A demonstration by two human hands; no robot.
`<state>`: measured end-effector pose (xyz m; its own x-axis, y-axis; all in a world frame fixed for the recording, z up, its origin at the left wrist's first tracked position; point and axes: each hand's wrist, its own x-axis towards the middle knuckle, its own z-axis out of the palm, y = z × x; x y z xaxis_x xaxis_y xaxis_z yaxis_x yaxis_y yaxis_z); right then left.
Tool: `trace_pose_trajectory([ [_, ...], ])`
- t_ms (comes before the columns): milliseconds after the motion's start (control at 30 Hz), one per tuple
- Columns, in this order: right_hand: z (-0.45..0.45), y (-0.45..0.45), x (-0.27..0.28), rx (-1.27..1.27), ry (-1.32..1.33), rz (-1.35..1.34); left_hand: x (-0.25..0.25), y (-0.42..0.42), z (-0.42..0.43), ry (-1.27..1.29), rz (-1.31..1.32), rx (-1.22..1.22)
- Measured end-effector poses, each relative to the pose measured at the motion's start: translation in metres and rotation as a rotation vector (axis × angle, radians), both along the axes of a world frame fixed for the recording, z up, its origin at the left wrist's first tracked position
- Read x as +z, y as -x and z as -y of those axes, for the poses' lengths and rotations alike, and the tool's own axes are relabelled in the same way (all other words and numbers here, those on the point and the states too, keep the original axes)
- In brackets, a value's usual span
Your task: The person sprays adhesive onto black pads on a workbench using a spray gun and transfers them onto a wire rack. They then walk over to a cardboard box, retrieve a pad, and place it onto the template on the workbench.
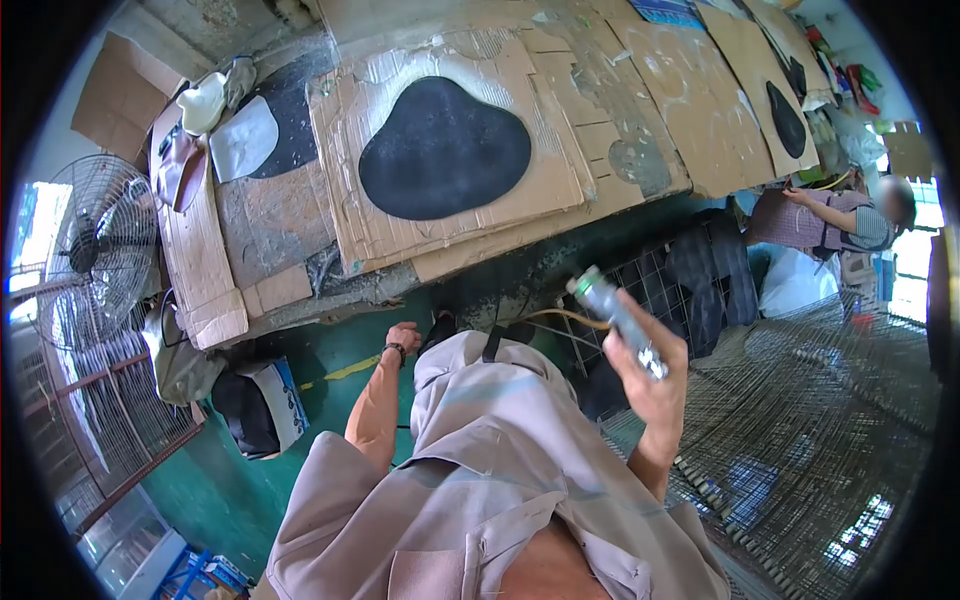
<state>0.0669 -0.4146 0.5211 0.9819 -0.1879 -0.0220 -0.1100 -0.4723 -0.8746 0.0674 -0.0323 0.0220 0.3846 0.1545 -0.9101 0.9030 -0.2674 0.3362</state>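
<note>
1. Metal tool (622, 325), gripped in the right hand (652, 378), slants with its green end forward and leftward, towards the table's edge; an orange hose (560, 313) shows just beside it.
2. Black lobed sheet (445, 150) lies flat ahead of both hands, sideways between them and well apart from the tool; its broadest span runs roughly left to right.
3. Left hand (404, 338), nearer the sheet, hangs just short of the table's edge, fingers loosely bent; I cannot tell whether it holds anything.
4. Layered cardboard (562, 185) bears the sheet on a patchy table (640, 165).
5. Around: a fan (85, 245) leftward, wire mesh (810, 420) and another person (835, 215) rightward, green floor (235, 510) below.
</note>
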Motion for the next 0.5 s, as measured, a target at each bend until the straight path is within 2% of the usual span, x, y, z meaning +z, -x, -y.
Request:
trace_pose_trajectory([
  [33,-0.002,0.002,0.006,0.132,-0.001,0.041,-0.001,-0.001,-0.001,0.017,0.006,0.006],
  [67,-0.002,0.006,0.009,0.198,-0.122,-0.028,-0.001,-0.002,-0.004,0.031,0.014,0.006],
  [133,-0.007,0.004,0.000,0.061,-0.040,0.033,0.002,-0.002,-0.002,0.007,0.016,-0.008],
  [167,-0.013,0.000,-0.003,-0.113,-0.078,-0.019,0.004,-0.002,-0.001,0.011,0.019,-0.002],
  [200,-0.007,-0.003,-0.013,-0.142,0.083,0.022,0.006,-0.007,0.002,0.018,0.030,0.008],
  [267,-0.002,0.005,-0.009,-0.053,0.057,0.027,0.013,-0.012,0.004,0.030,0.035,0.028],
  [333,0.004,0.013,-0.001,0.152,0.017,0.045,0.028,-0.017,0.007,0.039,0.170,-0.013],
  [433,-0.004,0.011,-0.004,-0.181,0.037,0.023,0.047,-0.032,0.020,0.060,0.481,0.101],
  [500,0.005,0.015,-0.004,-0.096,0.035,-0.003,0.068,-0.058,0.031,-0.018,0.686,0.122],
])
